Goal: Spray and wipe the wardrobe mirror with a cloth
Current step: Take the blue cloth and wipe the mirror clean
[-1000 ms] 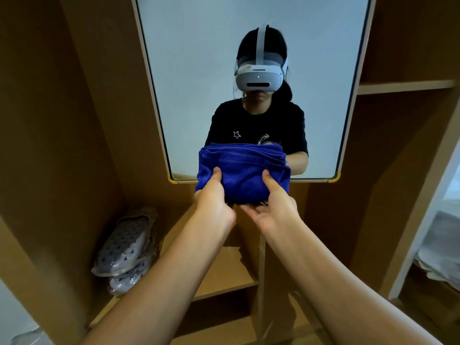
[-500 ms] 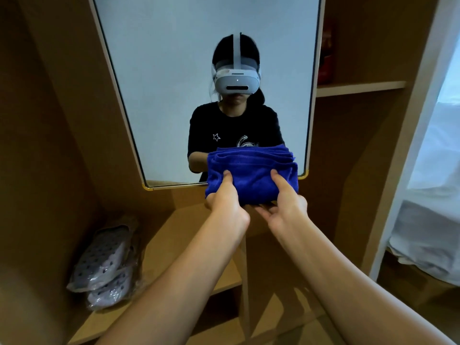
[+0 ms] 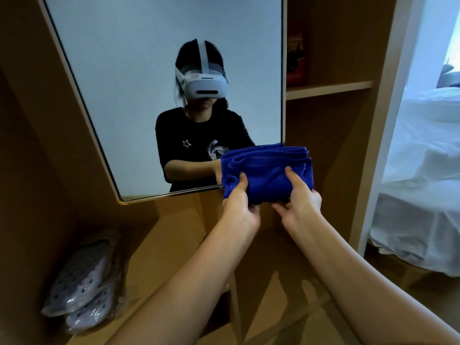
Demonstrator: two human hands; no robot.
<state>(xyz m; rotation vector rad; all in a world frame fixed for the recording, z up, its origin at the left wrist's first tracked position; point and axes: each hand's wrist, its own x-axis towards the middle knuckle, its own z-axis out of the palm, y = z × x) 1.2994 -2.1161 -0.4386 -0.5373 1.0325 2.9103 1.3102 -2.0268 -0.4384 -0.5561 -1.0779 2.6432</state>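
Fingers (image 3: 242,179) of both hands clasp a folded blue cloth (image 3: 266,170), thumbs on its near face and the remaining digits curled beneath its lower edge.

Wardrobe (image 3: 331,145): brown panels and shelves frame the whole scene; a white bed (image 3: 423,170) lies beyond its right-hand side.

Mirror (image 3: 139,70): mounted on the back panel, its lower edge just above a shelf (image 3: 169,235). No droplets, streaks or wet sheen can be made out on the glass (the resolution may simply hide them), so whether spraying is done cannot be told. No spray bottle is in view.

Cloth: held up at the mirror's lower right corner, overlapping the glass and the panel beside it; contact with the glass cannot be confirmed.

Left hand (image 3: 240,210) and right hand (image 3: 298,202): side by side, each gripping the cloth's lower half.

Bagged perforated shoes (image 3: 82,285) lie on a lower shelf at left.

Judged progress: early. The cloth is bundled and ready, yet most of the mirror remains to be wiped, and the spraying step is unverified.
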